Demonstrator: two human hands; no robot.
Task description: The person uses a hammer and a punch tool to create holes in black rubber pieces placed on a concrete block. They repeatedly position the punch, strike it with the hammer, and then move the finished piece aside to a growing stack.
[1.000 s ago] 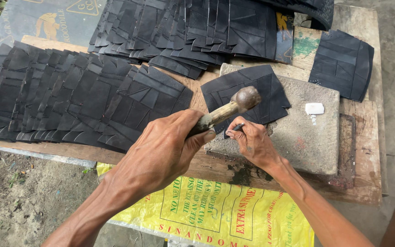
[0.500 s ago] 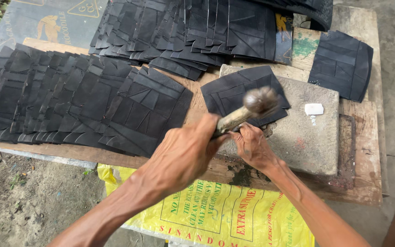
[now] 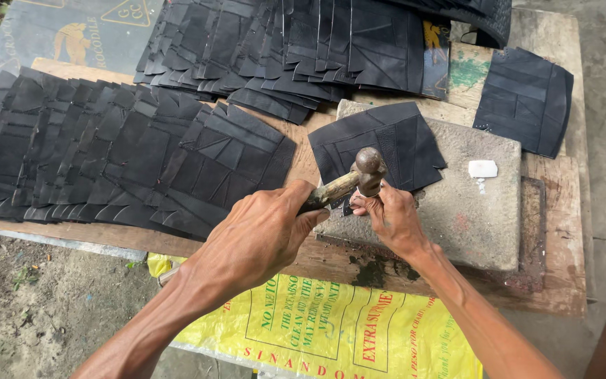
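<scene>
On the stone slab [image 3: 457,210] near the counter's [image 3: 527,295] right edge, a black rubber patch piece [image 3: 380,144] lay flat, its near corner under the work. Left hand [image 3: 257,235] had its grip clamped on the wooden handle of a hammer [image 3: 359,175], whose head was down at the patch's near edge, touching or nearly so. Right hand [image 3: 391,217] sat just beside the head, fingertips pinched together on something small at the patch edge; too small to tell what, likely a nail or punch. Stacks of similar black pieces [image 3: 128,161] covered the counter's left half and far edge, one more piece [image 3: 524,98] at the far right corner, and a small white chip [image 3: 482,168] on the slab's right side. A yellow printed sack [image 3: 331,330] hung below the near edge. Risk, as I judge it: the hammer head landing that close to the right fingertips means a slightly off strike hits a finger; a glancing blow could also skid the patch on the slab, since only the pinch holds it. Versus half a second earlier: the hammer head was raised higher over the patch then and was now lower, down by the right hand; the left hand dropped with it. The right hand and patch held position.
</scene>
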